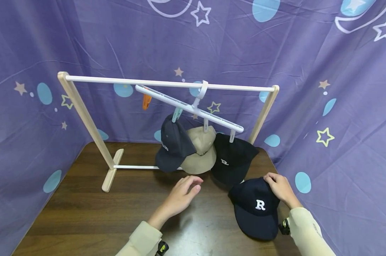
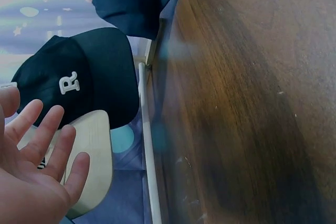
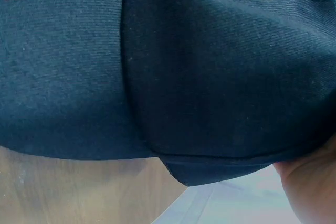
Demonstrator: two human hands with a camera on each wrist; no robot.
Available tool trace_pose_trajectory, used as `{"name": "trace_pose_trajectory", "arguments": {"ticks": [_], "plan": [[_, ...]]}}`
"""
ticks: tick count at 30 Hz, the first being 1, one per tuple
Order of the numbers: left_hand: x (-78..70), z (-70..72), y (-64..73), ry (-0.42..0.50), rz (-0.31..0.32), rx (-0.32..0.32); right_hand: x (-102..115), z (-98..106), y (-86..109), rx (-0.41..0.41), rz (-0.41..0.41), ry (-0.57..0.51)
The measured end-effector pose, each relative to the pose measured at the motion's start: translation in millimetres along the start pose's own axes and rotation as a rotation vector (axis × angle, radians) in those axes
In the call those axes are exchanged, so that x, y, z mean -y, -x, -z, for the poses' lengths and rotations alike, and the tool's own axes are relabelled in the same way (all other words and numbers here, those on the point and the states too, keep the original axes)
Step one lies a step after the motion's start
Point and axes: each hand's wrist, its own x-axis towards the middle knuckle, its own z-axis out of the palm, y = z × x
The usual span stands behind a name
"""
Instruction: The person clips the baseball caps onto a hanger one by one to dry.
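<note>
My right hand (image 1: 280,189) grips a navy baseball cap (image 1: 255,202) with a white R by the back of its crown. In the right wrist view that cap (image 3: 220,77) fills most of the picture, and the fingertips are hidden behind it. Fingers relaxed and holding nothing, my left hand (image 1: 180,197) hovers over the table in front of the hanging caps. Three caps hang by clips from a white clip hanger (image 1: 193,108): a dark grey-blue cap (image 1: 172,145), a beige cap (image 1: 201,147) and a black cap (image 1: 232,158). The hanger tilts down to the right.
A rack with a white top bar (image 1: 116,80) and wooden posts (image 1: 87,121) carries the hanger. An orange clip (image 1: 146,101) hangs on the hanger's raised left end, holding nothing. Below lies a brown wooden table (image 1: 93,213). Purple patterned curtains (image 1: 132,42) enclose the table's back and sides.
</note>
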Motion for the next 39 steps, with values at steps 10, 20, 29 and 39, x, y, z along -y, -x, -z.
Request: {"name": "trace_pose_trajectory", "arguments": {"ticks": [10,20,29,39], "plan": [[-1.8,-6.0,-3.7,0.019,-0.021,0.01,25.3,-4.0,3.8,-0.043,0.172,-0.057],[-3.9,-7.2,-4.8,0.021,-0.032,0.011,58.4,-7.7,5.6,-0.006,0.291,-0.161],[-6.4,-8.2,-7.4,0.025,-0.024,0.02,86.8,-13.5,3.8,0.032,0.33,-0.216],[-11.3,-8.0,-7.6,0.047,-0.028,0.032,119.9,-26.4,2.8,0.068,0.367,-0.271]]}}
